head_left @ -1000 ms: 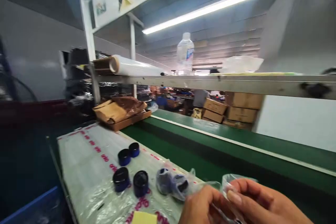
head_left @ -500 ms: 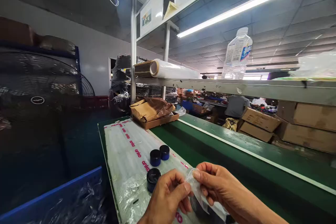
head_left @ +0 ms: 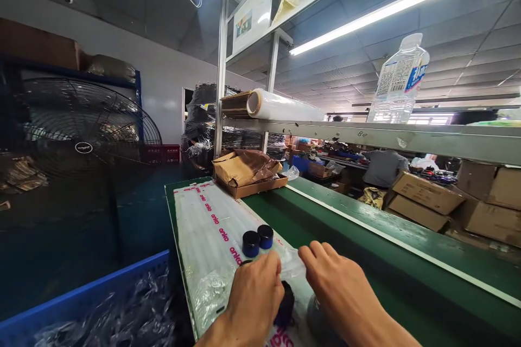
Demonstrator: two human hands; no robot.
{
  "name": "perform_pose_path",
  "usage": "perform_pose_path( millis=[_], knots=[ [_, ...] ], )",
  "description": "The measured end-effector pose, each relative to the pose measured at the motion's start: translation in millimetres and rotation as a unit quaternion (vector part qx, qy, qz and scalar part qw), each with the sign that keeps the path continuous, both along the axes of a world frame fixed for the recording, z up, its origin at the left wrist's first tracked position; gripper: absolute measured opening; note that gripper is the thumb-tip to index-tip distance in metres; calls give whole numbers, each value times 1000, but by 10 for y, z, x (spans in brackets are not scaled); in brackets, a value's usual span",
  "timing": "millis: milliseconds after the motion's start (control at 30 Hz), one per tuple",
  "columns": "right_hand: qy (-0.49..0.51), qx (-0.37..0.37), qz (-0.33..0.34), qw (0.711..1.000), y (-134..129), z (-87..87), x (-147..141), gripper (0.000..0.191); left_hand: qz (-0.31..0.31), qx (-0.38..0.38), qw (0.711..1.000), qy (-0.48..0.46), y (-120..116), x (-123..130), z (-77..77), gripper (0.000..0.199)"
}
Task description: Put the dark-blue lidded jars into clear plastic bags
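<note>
Above the near end of the worktop, my left hand [head_left: 255,294] is closed on one side of a thin clear plastic bag [head_left: 290,264]. My right hand [head_left: 341,281] pinches the bag's other side, so the film stretches between them. Two short dark blue cylinders with black tops, a left one [head_left: 251,245] and a right one [head_left: 266,237], stand just beyond my left hand. Behind that hand a third is mostly hidden. Below the bag shows another dark cylinder [head_left: 286,303], partly covered by my left hand. A dark rounded thing [head_left: 318,317], its kind unclear, lies beneath my right hand.
A white sheet printed "anko" [head_left: 195,211] covers the worktop beside a green surface [head_left: 350,238]. An open cardboard box [head_left: 260,187] with brown paper stands at the far end. At lower left is a blue crate [head_left: 93,294] holding clear plastic. A shelf [head_left: 358,134] runs above.
Both hands have turned knuckles-up, and the film is now spread between them. My left hand covers most of the nearest cylinder. The view has swung slightly left.
</note>
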State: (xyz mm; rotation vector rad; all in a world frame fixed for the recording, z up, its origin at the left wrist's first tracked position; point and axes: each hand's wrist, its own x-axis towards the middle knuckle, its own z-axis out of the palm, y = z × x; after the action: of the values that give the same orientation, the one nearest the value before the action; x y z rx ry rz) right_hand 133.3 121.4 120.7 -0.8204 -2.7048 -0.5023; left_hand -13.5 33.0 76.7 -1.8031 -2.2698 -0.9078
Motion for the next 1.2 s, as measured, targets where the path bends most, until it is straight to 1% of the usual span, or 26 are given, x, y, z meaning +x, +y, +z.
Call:
perform_pose_path(
  millis=[33, 67, 167, 200, 267, 367, 433, 467, 600, 700, 833, 900, 967, 1000, 1067, 1133, 1200],
  knots=[
    [-18, 20, -15, 1000, -19, 21, -43, 35, -1, -10, 1000, 19, -4, 2, 21, 29],
    [-19, 20, -34, 999, -26, 36, -90, 34, 3, -22, 999, 42, -7, 6, 51, 33],
    [26, -29, -100, 994, 34, 35, -225, 22, 31, -63, 988, 141, 8, 0, 152, 36],
    [38, -44, -114, 992, 75, 18, -260, 18, 32, -73, 983, 168, 21, -13, 173, 35],
    [50, -66, -127, 988, 168, -36, -305, 16, 11, -77, 977, 200, 51, -54, 174, 33],
    [52, -81, -128, 987, 273, -142, -324, 14, -25, -81, 969, 233, 77, -130, 85, 34],
    [35, -72, -112, 990, 294, -209, -318, 12, -28, -80, 966, 244, 77, -169, 3, 33],
    [23, -62, -98, 993, 290, -238, -313, 14, -24, -78, 966, 246, 76, -183, -36, 31],
    [-28, -17, -37, 999, 213, -315, -283, 31, 18, -60, 970, 236, 74, -200, -145, 24],
    [-46, 2, -16, 999, 158, -337, -253, 33, 48, -35, 975, 214, 78, -190, -181, 18],
    [-53, 4, -8, 999, 139, -349, -227, 33, 78, 1, 977, 197, 100, -174, -222, 30],
    [-48, -4, -15, 999, 153, -352, -228, 33, 88, 16, 977, 195, 114, -167, -266, 25],
    [-33, -21, -31, 999, 176, -355, -239, 27, 93, 29, 976, 194, 122, -154, -335, 17],
    [-23, -34, -42, 998, 189, -358, -250, 23, 94, 34, 976, 195, 122, -146, -378, 17],
    [2, -65, -65, 996, 210, -369, -279, 16, 92, 51, 973, 204, 123, -128, -470, 22],
    [29, -101, -80, 991, 222, -391, -315, 11, 81, 91, 966, 227, 130, -116, -552, 31],
    [58, -134, -84, 986, 233, -417, -352, 9, 65, 130, 958, 247, 150, -115, -598, 34]
  ],
)
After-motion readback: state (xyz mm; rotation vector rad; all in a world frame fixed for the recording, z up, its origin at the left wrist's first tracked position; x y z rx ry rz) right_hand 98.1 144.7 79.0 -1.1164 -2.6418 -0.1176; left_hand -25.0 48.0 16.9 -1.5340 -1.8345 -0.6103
